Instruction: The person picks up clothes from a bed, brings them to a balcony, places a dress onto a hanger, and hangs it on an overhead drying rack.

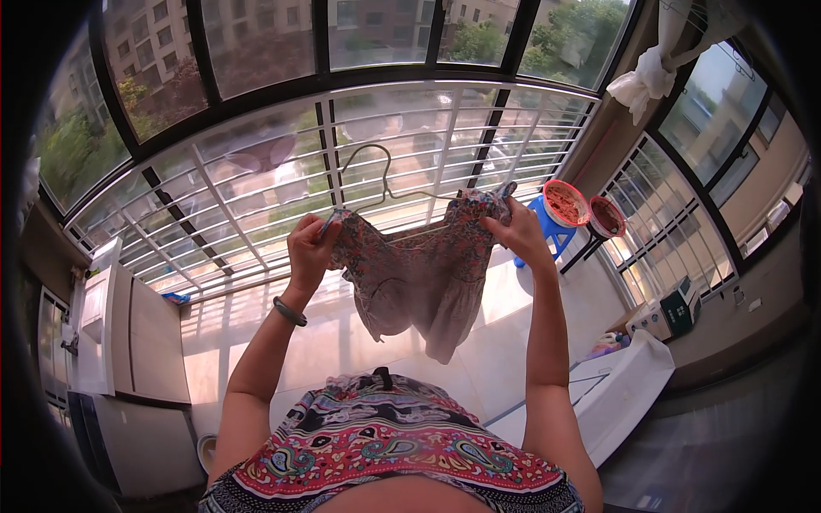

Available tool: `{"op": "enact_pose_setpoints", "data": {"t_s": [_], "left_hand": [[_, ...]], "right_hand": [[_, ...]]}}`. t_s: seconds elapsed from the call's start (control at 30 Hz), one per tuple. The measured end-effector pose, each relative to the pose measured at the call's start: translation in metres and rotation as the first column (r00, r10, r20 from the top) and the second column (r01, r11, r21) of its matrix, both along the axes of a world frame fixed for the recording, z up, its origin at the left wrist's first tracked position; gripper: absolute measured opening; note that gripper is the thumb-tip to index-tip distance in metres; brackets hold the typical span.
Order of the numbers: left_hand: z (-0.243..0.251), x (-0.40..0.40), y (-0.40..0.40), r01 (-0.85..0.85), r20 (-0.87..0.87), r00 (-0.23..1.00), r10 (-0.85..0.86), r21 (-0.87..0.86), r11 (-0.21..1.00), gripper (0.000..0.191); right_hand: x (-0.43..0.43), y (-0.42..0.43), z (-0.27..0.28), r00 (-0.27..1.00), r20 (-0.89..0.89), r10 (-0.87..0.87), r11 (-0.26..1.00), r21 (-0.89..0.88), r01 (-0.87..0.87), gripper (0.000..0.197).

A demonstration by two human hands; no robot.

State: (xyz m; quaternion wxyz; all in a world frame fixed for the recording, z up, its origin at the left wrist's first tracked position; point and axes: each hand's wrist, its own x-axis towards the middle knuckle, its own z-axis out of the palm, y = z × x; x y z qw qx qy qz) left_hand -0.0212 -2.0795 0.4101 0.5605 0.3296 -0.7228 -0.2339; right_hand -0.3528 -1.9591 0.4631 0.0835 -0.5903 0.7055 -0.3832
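Note:
A floral-print garment (423, 276) hangs in front of me on a wire clothes hanger (387, 183), its hook pointing up toward the window. My left hand (311, 247) pinches the fabric at one shoulder. The other shoulder is gripped by my right hand (518, 232), thumb in front of the cloth. Both arms reach forward, so the garment is held spread between them. Part of the hanger's bar shows through the neckline; the rest is hidden inside the cloth. A dark bangle (290, 312) circles my left wrist.
White railing bars (256, 211) run below the windows. Right of the garment, a red-rimmed basin (566, 203) sits on a blue stool (545, 231), with another basin (606, 217) beside it. A cabinet (151, 340) stands at left. Cartons (667, 311) and a white sheet (625, 397) lie right.

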Motion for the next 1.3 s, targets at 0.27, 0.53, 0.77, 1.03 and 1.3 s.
{"op": "enact_pose_setpoints", "data": {"t_s": [0.27,0.53,0.77,1.03,1.3], "left_hand": [[0.03,-0.027,-0.003,0.189,0.043,0.981,-0.188,-0.03,0.982,0.018],[0.063,-0.025,-0.026,0.162,0.078,0.984,-0.159,-0.042,0.986,0.023],[0.074,-0.028,-0.075,0.129,0.092,0.987,-0.131,0.023,0.991,0.021],[0.07,0.001,-0.07,0.178,0.0,0.984,-0.178,0.084,0.981,0.015],[0.02,0.02,-0.057,0.25,-0.085,0.968,-0.237,0.218,0.943,0.016]], "right_hand": [[0.009,0.007,0.025,0.9,-0.42,0.118,0.851,-0.424,-0.31,0.03],[0.007,-0.012,0.027,0.982,-0.185,0.037,0.941,-0.325,-0.097,0.013],[0.001,-0.017,0.072,0.975,-0.174,-0.141,0.859,-0.512,0.033,0.014],[-0.009,-0.006,0.258,0.496,-0.485,-0.72,0.598,-0.796,0.09,0.025],[0.01,-0.003,0.482,0.25,-0.334,-0.909,0.371,-0.921,0.117,0.02]]}}
